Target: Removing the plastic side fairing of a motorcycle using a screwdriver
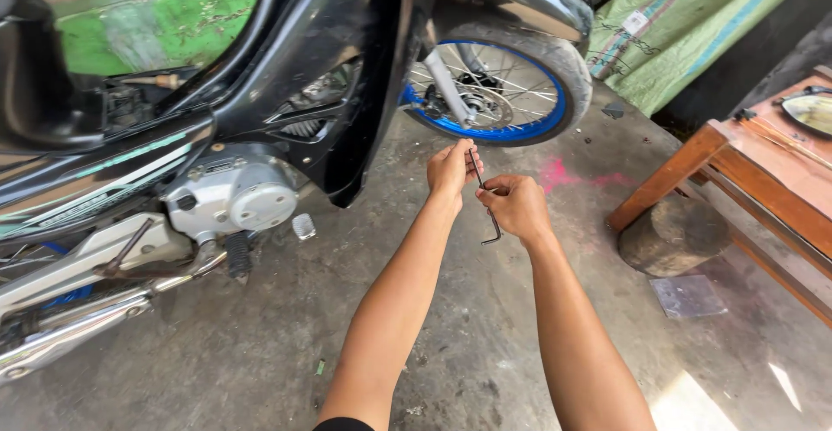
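1. Both hands are raised together over the concrete floor [260, 344], just right of the motorcycle [286, 93]. They hold one L-shaped hex key [484, 197] between them.
2. Left hand [451, 169]: fingers curled, pinching the key's upper end near its tip.
3. Right hand [516, 206]: closed around the shaft lower down; the short bent leg sticks out below the fist, pointing left.
4. Long axis of the key: close to upright, top leaning slightly left and far. The hands touch or nearly touch along it.
5. Bearing: the black leg shield [364, 110] and silver engine cover [238, 197] lie left of the hands. The left hand is the nearer to them.
6. The blue-rimmed front wheel [498, 89] lies just beyond the hands, farther off.
7. At right, apart: a wooden bench [763, 171] carrying a mirror [810, 110], and a stump [672, 236] beneath it.
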